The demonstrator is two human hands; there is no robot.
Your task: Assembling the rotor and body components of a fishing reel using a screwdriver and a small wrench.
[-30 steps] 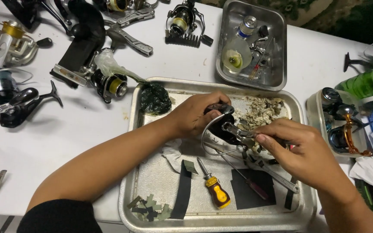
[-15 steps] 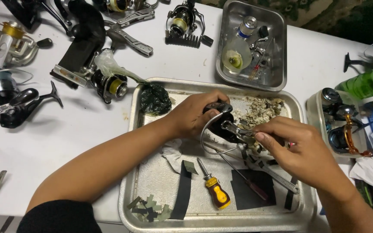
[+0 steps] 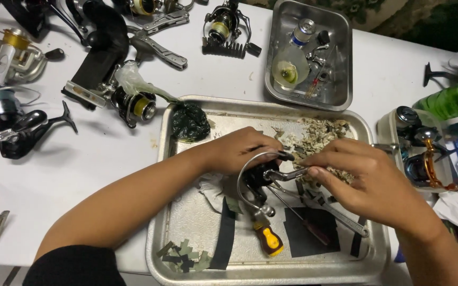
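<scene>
Head view: a large dented metal tray (image 3: 186,222) sits on the white table (image 3: 80,175), and both hands work over its centre. The left hand (image 3: 242,151) grips the dark body of a fishing reel (image 3: 258,182), fingers closed over its top. The right hand (image 3: 369,177) pinches the reel's chrome handle arm (image 3: 287,173) between thumb and fingertips. The reel's thin wire bail curves in front of the body; the hands hide most of the body itself. On the tray floor lie a small yellow-handled screwdriver (image 3: 267,238), black tape strips (image 3: 223,235), a crumpled dark green wad (image 3: 190,123) and pale shredded debris (image 3: 319,135). A smaller steel tray (image 3: 340,58) of loose parts stands just behind. Several more spinning reels (image 3: 14,124) lie well apart to the left.
</scene>
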